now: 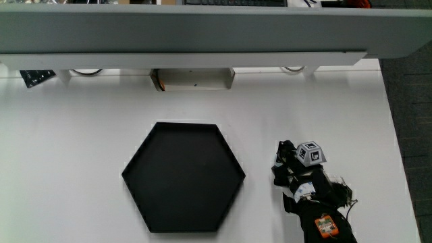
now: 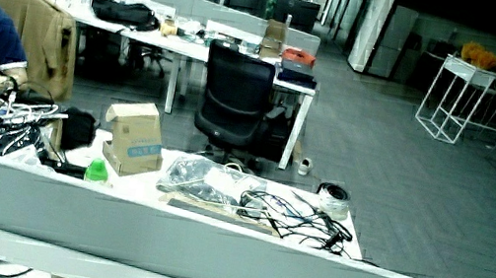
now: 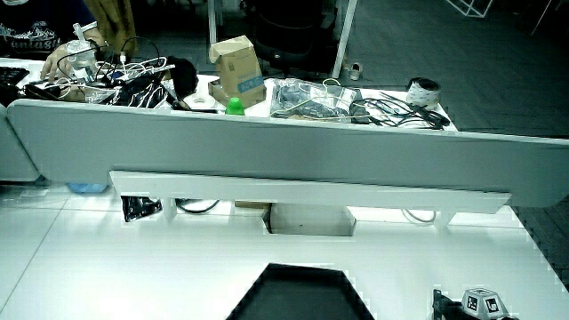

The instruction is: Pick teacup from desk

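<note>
No teacup shows in any view. The hand (image 1: 291,169) in its black glove rests low over the white table (image 1: 81,148), beside the black hexagonal tray (image 1: 183,177) and close to the table's edge. The patterned cube (image 1: 310,154) sits on its back, and the forearm (image 1: 327,226) runs toward the person. Nothing is visible in the hand. In a side view only the cube (image 3: 481,303) and a bit of the glove (image 3: 440,300) show, beside the tray (image 3: 298,292). The tray holds nothing.
A low grey partition (image 1: 202,30) borders the table; under it sit a small pale box (image 1: 194,79) and a dark packet (image 1: 37,77). In a side view the partition (image 2: 192,240) fronts a cluttered desk with a cardboard box (image 2: 133,138).
</note>
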The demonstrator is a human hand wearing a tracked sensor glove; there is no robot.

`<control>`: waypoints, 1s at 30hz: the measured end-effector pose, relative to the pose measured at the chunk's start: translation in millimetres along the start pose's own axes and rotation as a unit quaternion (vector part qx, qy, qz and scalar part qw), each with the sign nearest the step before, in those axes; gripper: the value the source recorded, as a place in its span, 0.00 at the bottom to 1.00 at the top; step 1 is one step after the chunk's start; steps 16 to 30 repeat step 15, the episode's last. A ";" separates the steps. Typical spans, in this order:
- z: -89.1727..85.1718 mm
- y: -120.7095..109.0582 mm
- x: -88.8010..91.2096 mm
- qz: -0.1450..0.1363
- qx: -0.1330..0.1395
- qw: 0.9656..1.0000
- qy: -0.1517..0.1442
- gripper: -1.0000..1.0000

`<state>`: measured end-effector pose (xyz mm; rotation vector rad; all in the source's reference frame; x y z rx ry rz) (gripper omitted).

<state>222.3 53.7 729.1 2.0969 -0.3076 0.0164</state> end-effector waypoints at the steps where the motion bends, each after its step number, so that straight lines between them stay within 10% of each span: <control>1: 1.5 -1.7 -0.6 -0.002 0.007 1.000 0.001 1.00; 8: -11.6 1.6 14.3 -0.030 0.031 0.999 0.009 1.00; 15: 12.9 -24.1 12.1 0.015 0.102 0.994 0.036 1.00; 30: 12.9 -24.1 12.1 0.015 0.102 0.994 0.036 1.00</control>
